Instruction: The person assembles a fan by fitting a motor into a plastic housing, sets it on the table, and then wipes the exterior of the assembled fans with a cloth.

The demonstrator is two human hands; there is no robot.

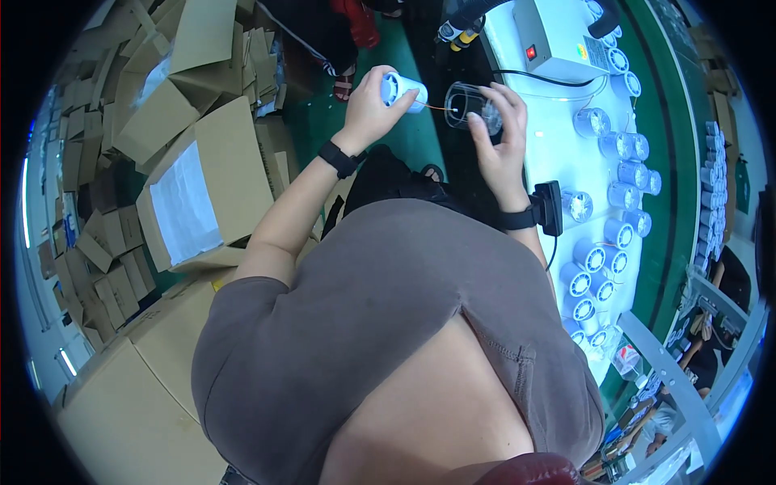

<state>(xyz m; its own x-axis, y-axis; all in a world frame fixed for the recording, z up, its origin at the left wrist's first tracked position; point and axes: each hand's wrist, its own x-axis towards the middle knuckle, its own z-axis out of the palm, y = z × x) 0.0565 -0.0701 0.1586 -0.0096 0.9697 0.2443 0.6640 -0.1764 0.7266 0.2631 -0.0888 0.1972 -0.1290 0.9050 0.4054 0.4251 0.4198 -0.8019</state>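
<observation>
Biggest thing around me is the pile of flat cardboard boxes [162, 97] on my left, one open box [206, 190] with white lining sitting just beside my left arm. On my right runs the long white bench [558, 137] with a green strip along its far edge. A grey control box [558, 40] with a red switch sits at the bench's far end, cable trailing off it. Rows of small pale-blue fan units [614, 194] line the bench's right side, all the way toward the near end.

My left hand [368, 109] is wrapped around one pale-blue fan [402, 89], held up off the bench's left edge. My right hand [497, 137] has its fingers pinched on a clear cylinder [467, 107], right over the bench's left edge. A thin orange wire [436, 107] runs between the two parts. Black bands on both wrists.
</observation>
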